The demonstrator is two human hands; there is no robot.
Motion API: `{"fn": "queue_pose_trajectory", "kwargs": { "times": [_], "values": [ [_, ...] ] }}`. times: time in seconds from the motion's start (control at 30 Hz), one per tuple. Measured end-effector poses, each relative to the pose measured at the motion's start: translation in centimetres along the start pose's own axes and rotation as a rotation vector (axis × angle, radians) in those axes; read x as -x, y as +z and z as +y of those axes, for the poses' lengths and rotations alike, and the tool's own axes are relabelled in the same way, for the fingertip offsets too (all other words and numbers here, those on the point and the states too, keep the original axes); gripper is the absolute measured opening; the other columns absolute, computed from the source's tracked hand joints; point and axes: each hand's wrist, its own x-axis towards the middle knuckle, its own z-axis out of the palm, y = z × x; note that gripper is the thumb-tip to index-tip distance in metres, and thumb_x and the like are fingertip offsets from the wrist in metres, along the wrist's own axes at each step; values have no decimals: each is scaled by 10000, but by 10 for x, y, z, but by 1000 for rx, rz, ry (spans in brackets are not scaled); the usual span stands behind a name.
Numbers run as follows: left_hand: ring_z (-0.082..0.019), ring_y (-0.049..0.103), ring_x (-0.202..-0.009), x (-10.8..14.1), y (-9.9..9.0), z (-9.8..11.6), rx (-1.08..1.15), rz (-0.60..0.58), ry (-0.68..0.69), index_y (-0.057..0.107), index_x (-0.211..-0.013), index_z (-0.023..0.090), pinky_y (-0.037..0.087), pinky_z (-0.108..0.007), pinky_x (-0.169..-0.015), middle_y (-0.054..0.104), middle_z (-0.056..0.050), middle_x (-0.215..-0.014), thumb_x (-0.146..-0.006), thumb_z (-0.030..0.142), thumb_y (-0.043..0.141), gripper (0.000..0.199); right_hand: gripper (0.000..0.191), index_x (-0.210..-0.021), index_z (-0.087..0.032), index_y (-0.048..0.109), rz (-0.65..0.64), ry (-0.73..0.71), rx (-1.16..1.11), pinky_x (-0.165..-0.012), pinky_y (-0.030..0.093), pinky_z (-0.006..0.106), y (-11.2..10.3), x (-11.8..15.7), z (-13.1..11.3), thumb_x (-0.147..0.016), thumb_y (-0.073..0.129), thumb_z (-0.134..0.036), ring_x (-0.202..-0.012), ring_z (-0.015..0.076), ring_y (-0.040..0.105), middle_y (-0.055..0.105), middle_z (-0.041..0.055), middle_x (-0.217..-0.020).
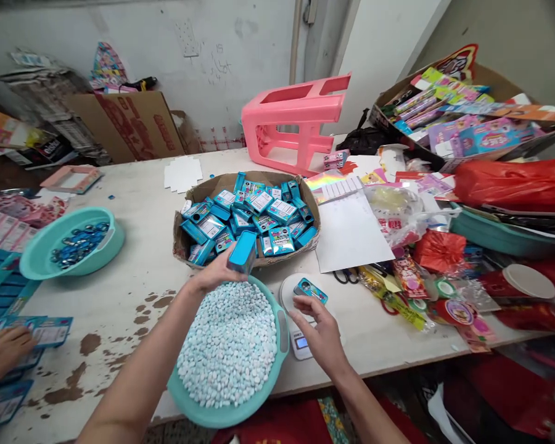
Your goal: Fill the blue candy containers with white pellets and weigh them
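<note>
My left hand (217, 272) grips a small blue box (243, 250) over the far rim of a turquoise basin (280, 351) full of pale blue and white candies (226, 345). To the right, a white kitchen scale (300, 345) bears another blue box (311, 288) with a round opening in its face. My right hand (321, 330) is beside the scale, its fingers apart and near that box, with nothing visibly held. Behind the basin, a cardboard tray (178, 237) holds several blue boxes (259, 201), heaped at varied angles.
At the left, another person's hand (9, 348) touches flat blue packs (53, 330); a turquoise bowl (37, 253) holds shiny blue pieces. A pink stool (296, 102) lies behind the tray. Scissors (346, 275), wrappers and a red bag (513, 185) crowd the right side.
</note>
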Motion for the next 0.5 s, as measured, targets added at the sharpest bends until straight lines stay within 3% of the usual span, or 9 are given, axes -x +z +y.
{"fn": "queue_pose_trajectory", "kwargs": {
  "times": [0.1, 0.2, 0.37, 0.5],
  "values": [
    [-250, 646, -766, 47, 31, -7, 547, -57, -71, 577, -1149, 119, 480, -316, -637, 680, -130, -921, -669, 386, 670, 557, 339, -1128, -228, 568, -7, -44, -50, -876, 514, 412, 14, -7, -11, -823, 638, -360, -980, 224, 618, 620, 82, -1094],
    [-247, 648, -646, 71, 57, -16, 874, -52, -207, 623, -1027, 69, 461, -302, -545, 681, -149, -800, -753, 444, 556, 469, 403, -1195, -243, 524, -3, -83, -81, -878, 514, 397, 28, -5, -19, -825, 640, -352, -1007, 213, 607, 582, 85, -1163],
    [-189, 644, -564, 87, 79, -26, 1094, 235, -401, 602, -969, 113, 486, -259, -493, 681, -79, -724, -799, 286, 539, 251, 465, -1250, -250, 485, -38, -104, -110, -892, 505, 396, 44, 15, -18, -824, 639, -353, -1115, 233, 558, 521, 97, -1257],
    [-150, 635, -560, 98, 99, -34, 1153, 426, -368, 588, -880, 128, 520, -249, -539, 674, -47, -707, -784, 219, 573, 133, 575, -1290, -222, 424, 20, 61, -269, -933, 491, 429, 61, 37, -11, -799, 660, -405, -1181, 263, 530, 492, 132, -1330]
  ]
}}
